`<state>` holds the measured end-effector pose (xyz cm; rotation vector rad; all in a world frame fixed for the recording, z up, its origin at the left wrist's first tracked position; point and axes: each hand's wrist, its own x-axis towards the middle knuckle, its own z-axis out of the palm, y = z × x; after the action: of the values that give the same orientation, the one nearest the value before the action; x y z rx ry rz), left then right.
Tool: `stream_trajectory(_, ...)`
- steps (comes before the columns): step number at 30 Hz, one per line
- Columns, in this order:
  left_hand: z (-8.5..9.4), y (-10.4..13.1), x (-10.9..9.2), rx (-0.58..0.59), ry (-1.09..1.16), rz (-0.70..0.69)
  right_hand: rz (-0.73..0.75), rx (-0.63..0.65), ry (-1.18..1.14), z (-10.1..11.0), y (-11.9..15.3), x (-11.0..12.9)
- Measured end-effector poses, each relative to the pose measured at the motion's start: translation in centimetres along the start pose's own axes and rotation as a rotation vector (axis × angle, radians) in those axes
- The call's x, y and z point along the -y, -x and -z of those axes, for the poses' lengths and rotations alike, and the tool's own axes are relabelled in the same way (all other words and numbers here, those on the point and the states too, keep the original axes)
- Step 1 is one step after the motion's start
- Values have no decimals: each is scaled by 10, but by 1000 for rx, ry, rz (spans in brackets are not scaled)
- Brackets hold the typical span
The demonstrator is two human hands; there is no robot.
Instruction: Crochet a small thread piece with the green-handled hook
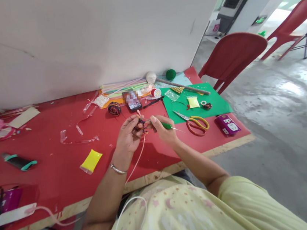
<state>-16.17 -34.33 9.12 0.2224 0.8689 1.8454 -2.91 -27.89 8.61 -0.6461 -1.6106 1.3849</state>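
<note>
Over the red-covered table, my left hand (129, 135) pinches a small dark multicoloured crocheted piece (141, 124). A pale pink cord (139, 155) runs down from that piece toward the table's front edge. Closed around a crochet hook with a green handle (167, 126), my right hand (164, 131) is close beside the left. The hook's front end reaches to the crocheted piece; its exact tip is hard to make out among the fingers. Just beyond the left hand sits a ball of dark multicoloured yarn (114, 108), and a phone (132, 100) lies behind both hands.
Scissors (194, 122) lie right of my hands, partly on a green sheet (215, 102). A purple box (227, 125) is near the right edge. Leftward are a yellow packet (91, 160) and a black-and-teal cutter (20, 161). A white partition (78, 42) stands behind.
</note>
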Motion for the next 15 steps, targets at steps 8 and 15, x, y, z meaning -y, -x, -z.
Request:
stream_trajectory(8,-1,0,-1,9,20,0,4,-7,-64,-1,0,-3)
stream_trajectory(15,-1,1,0,24,43,6,32,-9,-72,0,0,-5)
